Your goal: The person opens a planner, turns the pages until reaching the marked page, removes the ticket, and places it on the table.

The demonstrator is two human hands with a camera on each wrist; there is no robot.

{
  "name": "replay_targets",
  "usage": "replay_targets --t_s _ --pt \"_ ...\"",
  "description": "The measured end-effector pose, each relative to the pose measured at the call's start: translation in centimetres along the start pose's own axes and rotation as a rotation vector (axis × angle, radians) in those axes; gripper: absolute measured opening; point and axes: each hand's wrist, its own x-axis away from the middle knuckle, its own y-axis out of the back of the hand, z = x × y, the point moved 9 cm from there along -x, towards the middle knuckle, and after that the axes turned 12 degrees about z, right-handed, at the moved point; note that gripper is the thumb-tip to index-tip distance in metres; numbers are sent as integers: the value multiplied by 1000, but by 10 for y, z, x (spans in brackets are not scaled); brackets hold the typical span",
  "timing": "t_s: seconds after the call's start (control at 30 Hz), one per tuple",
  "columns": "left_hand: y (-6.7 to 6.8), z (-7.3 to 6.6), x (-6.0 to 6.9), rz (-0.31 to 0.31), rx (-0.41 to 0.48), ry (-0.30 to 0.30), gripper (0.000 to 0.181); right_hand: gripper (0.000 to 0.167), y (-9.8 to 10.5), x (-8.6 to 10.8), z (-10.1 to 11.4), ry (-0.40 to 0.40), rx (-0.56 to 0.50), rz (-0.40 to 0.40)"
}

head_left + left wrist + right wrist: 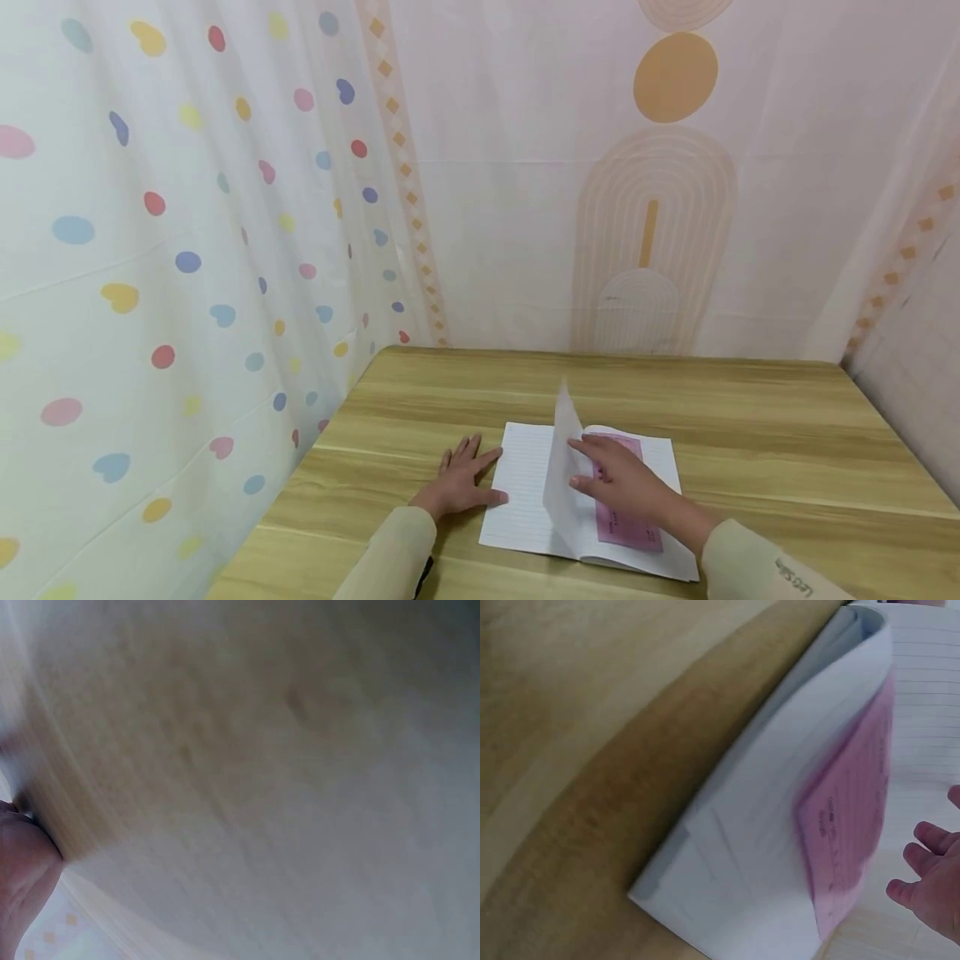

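Observation:
An open lined notebook (517, 492) lies on the wooden table. One of its pages (561, 475) stands nearly upright along the middle fold. On the right side of the notebook lies a pink printed slip (628, 533), partly covered by my right hand (626, 485). That hand's extended fingers touch the standing page from the right. My left hand (461, 485) rests spread at the notebook's left edge, its thumb on the paper. In the right wrist view the pink slip (851, 817) and the fingers show apart; the left wrist view is mostly blurred tabletop.
The wood-patterned table (787, 467) reaches back to a printed curtain (510, 208). A dotted curtain (225, 250) hangs along the left side. At the right stands a pale wall or curtain (911, 367).

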Motion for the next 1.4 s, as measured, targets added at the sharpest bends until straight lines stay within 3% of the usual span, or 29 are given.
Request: replay_targets --t_s 0.2,0.43,0.57,0.67,0.8,0.9,1.13,1.4 --pt "0 1 -2 0 10 -6 80 64 -16 1 -2 1 111 80" --pt "3 4 -4 -39 110 -33 51 61 -32 6 -1 -29 245 169" --pt "4 5 -5 -43 177 -29 56 59 -34 8 1 -49 244 196" --pt "4 4 -5 -22 129 -14 65 58 -34 8 1 -53 243 200" --pt "1 3 -4 2 20 -3 82 57 -33 7 0 -45 237 183" --pt "0 3 -3 11 -5 3 84 57 -32 6 0 -32 232 157" --pt "-2 4 -3 16 -10 7 80 58 -18 7 2 13 172 67" --pt "-2 3 -3 20 -1 15 80 50 4 13 -21 -46 155 -50"
